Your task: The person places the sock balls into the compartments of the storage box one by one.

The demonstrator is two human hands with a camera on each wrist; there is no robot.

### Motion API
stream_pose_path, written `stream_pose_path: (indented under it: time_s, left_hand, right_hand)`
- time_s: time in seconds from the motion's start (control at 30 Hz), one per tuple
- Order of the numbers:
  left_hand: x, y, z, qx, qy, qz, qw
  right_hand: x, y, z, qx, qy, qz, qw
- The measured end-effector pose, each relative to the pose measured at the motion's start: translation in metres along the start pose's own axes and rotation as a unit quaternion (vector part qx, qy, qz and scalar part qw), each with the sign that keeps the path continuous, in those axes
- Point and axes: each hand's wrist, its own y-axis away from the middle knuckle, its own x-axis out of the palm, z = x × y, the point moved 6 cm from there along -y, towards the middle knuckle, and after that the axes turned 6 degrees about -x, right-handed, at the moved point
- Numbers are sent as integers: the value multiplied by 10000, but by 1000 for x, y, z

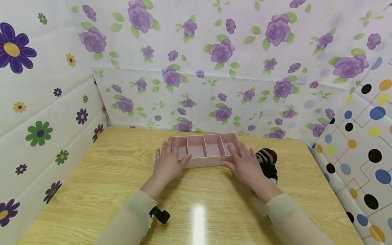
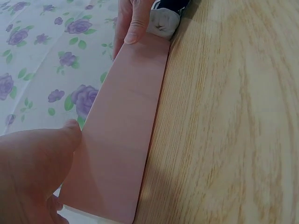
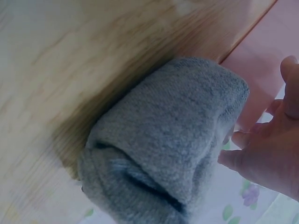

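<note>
A pale pink box (image 1: pixel 202 162) with a row of open compartments lies on the table, its long side toward me. My left hand (image 1: pixel 167 162) rests at its left end, fingers straight and thumb along the front edge. At the right end, my right hand (image 1: pixel 247 166) touches the box with extended fingers, its thumb against the front wall. In the left wrist view the smooth front of the box (image 2: pixel 117 116) spans between both hands. Close to my right hand are socks: a striped one (image 1: pixel 267 156), a black one (image 1: pixel 269 171) and a grey rolled sock (image 3: pixel 168 121).
The wooden table (image 1: pixel 101 170) is bounded by a rose-patterned sheet (image 1: pixel 199 95) behind, a daisy-patterned one (image 1: pixel 61 112) on the left and a dotted one (image 1: pixel 361 163) on the right. A black device (image 1: pixel 160 215) is strapped to my left wrist.
</note>
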Motion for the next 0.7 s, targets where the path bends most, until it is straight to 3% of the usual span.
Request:
stream_pose_path:
  time_s: [0.2, 0.47, 0.7]
  left_hand:
    - [2, 0, 0, -30, -16, 0, 10000]
    - [1, -3, 2, -51, 304, 148, 9994]
    - [-1, -4, 8, -42, 471, 161, 9988]
  right_hand:
    - [3, 2, -1, 66, 24, 72, 9999]
    - [6, 3, 1, -108, -109, -152, 9998]
    - [7, 8, 10, -171, -289, -94, 9994]
